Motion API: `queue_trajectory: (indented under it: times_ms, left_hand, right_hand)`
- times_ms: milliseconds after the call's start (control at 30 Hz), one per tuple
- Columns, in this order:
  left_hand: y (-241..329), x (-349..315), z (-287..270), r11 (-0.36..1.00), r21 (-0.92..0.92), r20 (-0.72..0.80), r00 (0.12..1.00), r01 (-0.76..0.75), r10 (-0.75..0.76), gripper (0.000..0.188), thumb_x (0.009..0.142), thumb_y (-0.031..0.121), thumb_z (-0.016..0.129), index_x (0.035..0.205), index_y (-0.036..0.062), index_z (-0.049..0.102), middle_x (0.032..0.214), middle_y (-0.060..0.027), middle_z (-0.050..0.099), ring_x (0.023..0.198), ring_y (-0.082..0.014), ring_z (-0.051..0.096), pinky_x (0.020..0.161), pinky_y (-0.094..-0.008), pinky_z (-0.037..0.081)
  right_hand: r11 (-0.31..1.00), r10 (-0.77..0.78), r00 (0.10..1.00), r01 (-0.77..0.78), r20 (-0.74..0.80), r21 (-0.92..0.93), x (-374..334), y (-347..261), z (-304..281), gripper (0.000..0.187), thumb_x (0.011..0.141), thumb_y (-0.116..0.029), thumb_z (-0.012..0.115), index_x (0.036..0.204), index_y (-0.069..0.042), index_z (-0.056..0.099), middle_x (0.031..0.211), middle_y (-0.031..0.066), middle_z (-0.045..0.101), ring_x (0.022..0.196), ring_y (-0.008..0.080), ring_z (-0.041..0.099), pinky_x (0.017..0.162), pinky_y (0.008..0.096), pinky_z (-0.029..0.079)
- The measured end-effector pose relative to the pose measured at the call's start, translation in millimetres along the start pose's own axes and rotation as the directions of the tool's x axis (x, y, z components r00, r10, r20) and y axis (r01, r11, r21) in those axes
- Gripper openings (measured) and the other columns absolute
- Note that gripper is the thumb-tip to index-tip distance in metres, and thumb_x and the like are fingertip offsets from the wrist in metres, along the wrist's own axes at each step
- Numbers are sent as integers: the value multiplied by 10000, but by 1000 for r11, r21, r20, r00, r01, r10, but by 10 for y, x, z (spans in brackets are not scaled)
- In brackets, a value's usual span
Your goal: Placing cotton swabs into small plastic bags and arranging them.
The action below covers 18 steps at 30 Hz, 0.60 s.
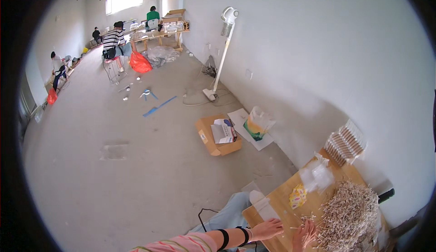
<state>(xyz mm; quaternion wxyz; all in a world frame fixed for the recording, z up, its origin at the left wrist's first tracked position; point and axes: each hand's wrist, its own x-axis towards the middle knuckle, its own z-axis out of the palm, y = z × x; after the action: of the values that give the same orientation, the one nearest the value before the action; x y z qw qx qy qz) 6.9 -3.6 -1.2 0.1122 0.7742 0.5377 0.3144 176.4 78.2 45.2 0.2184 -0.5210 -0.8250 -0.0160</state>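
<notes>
A large heap of thin cotton swabs (349,215) covers the right part of the wooden table (282,193). At its left edge is my right hand (305,236), its fingers bent and drawn together around a few swabs; the fingertips are small and partly hidden. Just beyond that hand lies a little loose cluster of swabs (309,218). My left hand (268,229) rests low over the table's near left side, fingers stretched out, and nothing shows in it. A yellow patterned packet (298,196) lies beyond both hands, beside clear plastic bags (317,177).
Stacked packs of swabs (346,143) lean on the wall at the table's far end. On the floor are an open cardboard box (211,138), a printed bag (258,124) and a stick vacuum (222,54). Several people sit working far back, near a red bag (140,62).
</notes>
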Motion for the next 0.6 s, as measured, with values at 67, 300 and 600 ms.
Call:
queue_trajectory:
  times_ms: [67,300,600]
  left_hand:
    - [-10,-3,23,1000,0,-2,1000,6,-6,139,915,171,509,1031,103,546,1060,-86,517,1076,-260,488,972,-377,384]
    - [85,-75,45,1000,-3,-62,998,-18,18,104,876,167,536,920,82,577,1025,-73,536,1053,-260,500,950,-381,392]
    - [-53,-30,-100,1000,-13,-8,1000,1,-1,171,832,145,541,962,92,639,1030,-125,610,1026,-331,556,938,-416,435]
  right_hand:
    - [998,49,999,-49,14,34,-11,-300,-242,400,813,-228,632,1185,-82,608,1243,113,548,1201,377,435,1012,532,324]
    - [997,-6,1000,8,-26,73,-355,-6,46,358,823,-254,621,1148,-104,635,1214,87,570,1171,366,457,1024,548,316]
    - [986,-137,990,138,-11,91,-429,88,339,319,772,-153,694,1087,-123,653,1064,109,624,1067,334,525,977,523,383]
